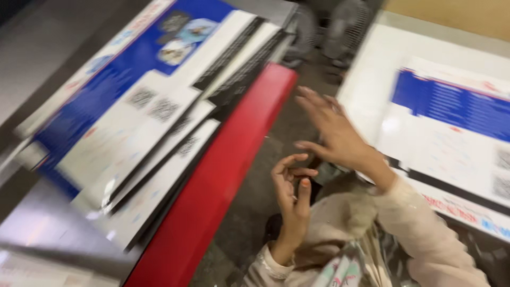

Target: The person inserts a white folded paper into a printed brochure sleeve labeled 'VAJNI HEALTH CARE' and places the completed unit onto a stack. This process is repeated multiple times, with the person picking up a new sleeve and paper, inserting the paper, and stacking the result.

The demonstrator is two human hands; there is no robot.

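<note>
From the head camera I see both hands raised in the gap between two surfaces, and neither one holds anything. My left hand (294, 186) sits lower, fingers curled inward with the thumb near the fingertips, loosely cupped around nothing. My right hand (332, 133) is higher and reaches forward, fingers spread and flat, blurred by motion. The two hands are close together but not touching. Both arms wear pale cream sleeves (419, 228).

The nearest things to the hands are printed sheets. To the left, a fanned stack of posters (154, 117) lies on a grey worktop (37, 223), tilted across the view; the sheets are white with a blue band, small round pictures near the top and square code patches lower down, with dark edges showing between the layers. A long red edge (223, 175) runs along the side of that worktop, just left of my left hand. To the right, more posters of the same kind (451, 127) lie flat on a white worktop (372, 69), with the right hand just beside their near corner. Between the worktops the floor (255, 212) is dark concrete. Farther back two small fans (340, 26) stand on the floor, too blurred for detail.
</note>
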